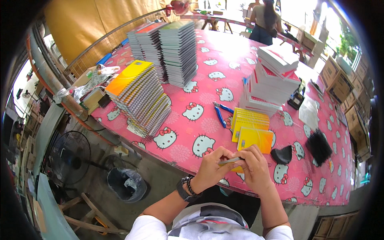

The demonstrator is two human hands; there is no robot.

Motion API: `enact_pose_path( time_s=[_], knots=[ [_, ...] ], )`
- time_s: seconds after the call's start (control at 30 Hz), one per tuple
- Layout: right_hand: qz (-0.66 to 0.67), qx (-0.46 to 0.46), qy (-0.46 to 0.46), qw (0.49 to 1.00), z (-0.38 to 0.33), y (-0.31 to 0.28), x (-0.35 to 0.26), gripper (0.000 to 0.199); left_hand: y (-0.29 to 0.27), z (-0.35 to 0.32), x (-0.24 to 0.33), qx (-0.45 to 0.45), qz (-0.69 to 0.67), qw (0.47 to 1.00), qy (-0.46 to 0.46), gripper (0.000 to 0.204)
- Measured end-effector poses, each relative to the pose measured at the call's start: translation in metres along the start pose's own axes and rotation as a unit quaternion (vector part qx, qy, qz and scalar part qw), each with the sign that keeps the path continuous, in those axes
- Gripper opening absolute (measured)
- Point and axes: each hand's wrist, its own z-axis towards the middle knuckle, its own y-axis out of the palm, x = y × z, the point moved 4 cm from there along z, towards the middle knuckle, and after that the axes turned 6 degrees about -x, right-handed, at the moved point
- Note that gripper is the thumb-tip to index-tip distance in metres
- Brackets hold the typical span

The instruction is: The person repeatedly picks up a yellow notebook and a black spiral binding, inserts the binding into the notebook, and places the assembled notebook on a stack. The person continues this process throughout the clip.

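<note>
Pink oilcloth printed with white cartoon cats covers our worktop (208, 76), which runs from our lap toward a bright open side of a workshop where another person (264, 20) stands with their back to us. We hold a thin, pale strip-like piece (229, 161) at the near edge, just in front of our chest: our left hand (211, 168) pinches its left end with fingers (224, 154) curled tight, and our right hand (254, 168) is closed over its other end; what the piece is exactly we cannot tell. Just beyond our hands lie yellow spiral notebooks (251, 130), with blue-handled pliers (221, 113) to their left, a dark folded piece (282, 154) and a bundle of black strips (319, 146) to their right. Further off stand a leaning stack of yellow-topped notebooks (138, 98), tall grey stacks (168, 50) and a red-and-white pile (272, 76). We judge the chief risk to be the small piece slipping from our pinch and falling off the near edge, toward the floor and the lined bin (126, 184) beside the standing fan (68, 156). The leaning stack also looks ready to slide if the worktop is knocked. Cardboard boxes (344, 86) line the right side.
</note>
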Motion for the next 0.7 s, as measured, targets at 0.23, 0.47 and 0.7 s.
enact_pose_path(
  time_s=[0.23, 0.47, 0.7],
  knots=[
    [-0.055, -0.084, -0.188, 0.977, 0.076, 0.017, -0.033, 0.039, -0.069, 0.0, 0.033, 0.061, 0.083, 0.994, 0.034, 0.019],
    [0.025, 0.049, -0.231, 0.971, 0.143, 0.003, -0.077, 0.048, -0.178, 0.023, 0.123, 0.276, 0.215, 0.924, 0.152, 0.019],
    [-0.002, 0.092, 0.021, 0.996, 0.073, -0.041, 0.038, 0.029, -0.311, 0.054, 0.109, 0.352, 0.447, 0.822, 0.021, 0.036]
  ],
)
